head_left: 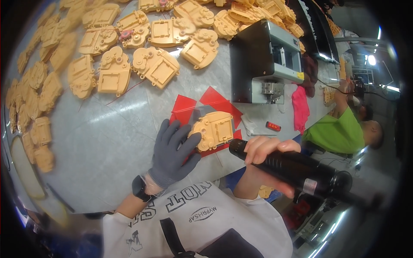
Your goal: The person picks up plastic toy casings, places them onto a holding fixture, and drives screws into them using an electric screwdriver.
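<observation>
My left hand (173, 153), in a grey glove, lies flat on the table and presses against the left side of a tan plastic housing part (214, 129). The part rests on a red marked patch (193, 105) on the grey table. My right hand (263, 151), bare, grips a black electric screwdriver (292, 168). The tool's front end points left at the part's lower right edge. The tool's tip is hidden behind the part and my fingers.
Several identical tan housing parts (112, 72) cover the far and left areas of the grey table (112, 133). A black and grey machine (263, 61) stands at the right, a pink cloth (300, 107) beside it. A person in a green shirt (337, 131) works further right.
</observation>
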`<state>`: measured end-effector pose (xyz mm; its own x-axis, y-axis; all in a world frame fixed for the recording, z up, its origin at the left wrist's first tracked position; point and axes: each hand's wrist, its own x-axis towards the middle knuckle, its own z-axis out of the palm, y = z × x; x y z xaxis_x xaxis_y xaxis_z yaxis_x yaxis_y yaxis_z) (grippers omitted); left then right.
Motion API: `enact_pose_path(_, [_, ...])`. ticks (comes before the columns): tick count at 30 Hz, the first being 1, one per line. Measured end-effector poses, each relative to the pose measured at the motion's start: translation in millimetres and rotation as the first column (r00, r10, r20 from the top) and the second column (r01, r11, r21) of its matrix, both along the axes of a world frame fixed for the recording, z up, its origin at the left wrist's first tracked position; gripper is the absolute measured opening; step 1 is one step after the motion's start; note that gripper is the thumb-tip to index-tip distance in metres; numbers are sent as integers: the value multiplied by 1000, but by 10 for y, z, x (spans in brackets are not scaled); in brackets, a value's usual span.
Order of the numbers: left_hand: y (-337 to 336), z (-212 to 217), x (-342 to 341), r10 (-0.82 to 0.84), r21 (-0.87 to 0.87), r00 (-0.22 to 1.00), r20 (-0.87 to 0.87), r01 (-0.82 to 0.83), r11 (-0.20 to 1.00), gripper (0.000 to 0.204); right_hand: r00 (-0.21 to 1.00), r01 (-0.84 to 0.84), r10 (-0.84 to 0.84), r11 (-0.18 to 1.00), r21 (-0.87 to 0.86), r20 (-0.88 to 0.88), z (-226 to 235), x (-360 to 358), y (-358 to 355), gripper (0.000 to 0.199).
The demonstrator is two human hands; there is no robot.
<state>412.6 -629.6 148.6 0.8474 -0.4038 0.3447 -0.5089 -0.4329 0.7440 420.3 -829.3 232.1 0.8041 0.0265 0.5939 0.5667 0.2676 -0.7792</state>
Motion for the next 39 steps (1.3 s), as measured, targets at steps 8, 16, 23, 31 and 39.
enact_pose_path(8, [-24, 34, -11, -2, -17, 1000, 23, 2, 1000, 51, 711, 703, -699, 707, 81, -78, 357, 556, -863, 85])
enact_pose_path(16, [-14, 62, 9, 0, -58, 1000, -6, -1, 998, 49, 760, 633, -614, 773, 32, -214, 180, 734, -824, 80])
enact_pose_path(23, [-5, 70, 9, -5, -20, 1000, -8, 5, 1000, 50, 998, 68, -65, 985, 161, -24, 293, -71, -124, 76])
enact_pose_path(31, [8, 21, 26, 4, -33, 1000, 1, -4, 999, 51, 983, -167, 169, 986, -28, 68, 175, -74, 242, 76])
enact_pose_path(39, [10, 12, 1, 10, -25, 1000, -10, -10, 1000, 51, 989, -149, 149, 989, -17, 5, 69, -20, 320, 73])
